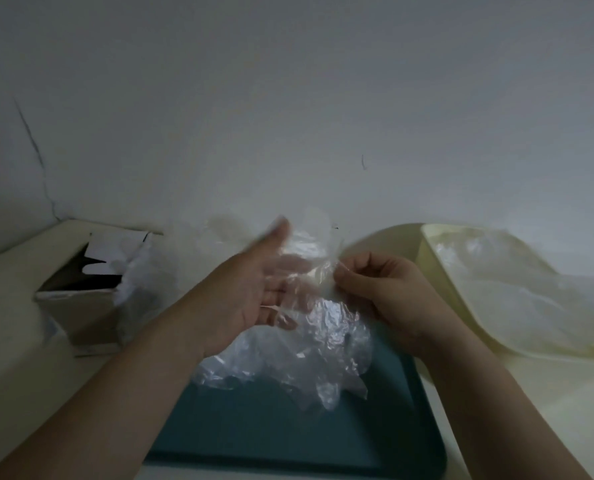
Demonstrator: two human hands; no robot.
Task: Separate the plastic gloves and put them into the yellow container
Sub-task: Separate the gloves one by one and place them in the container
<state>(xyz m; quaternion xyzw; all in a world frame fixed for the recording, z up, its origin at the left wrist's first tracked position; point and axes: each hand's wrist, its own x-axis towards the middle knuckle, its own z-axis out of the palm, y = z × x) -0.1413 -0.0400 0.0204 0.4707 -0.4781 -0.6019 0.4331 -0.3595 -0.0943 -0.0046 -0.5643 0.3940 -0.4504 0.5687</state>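
Mid-frame, the right hand (pixel 375 289) pinches the clear gloves (pixel 309 348) above a teal tray (pixel 288 438). The left hand (pixel 250 292) is spread flat, its fingers blurred behind the film. The yellow container (pixel 437 271) at right holds more plastic (pixel 530 296).

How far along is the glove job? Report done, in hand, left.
Done: some gloves lie in the yellow container. In hand: the right hand pinches a glove, the left hand open against it. Left: the clump over the teal tray, and more at the cardboard box.
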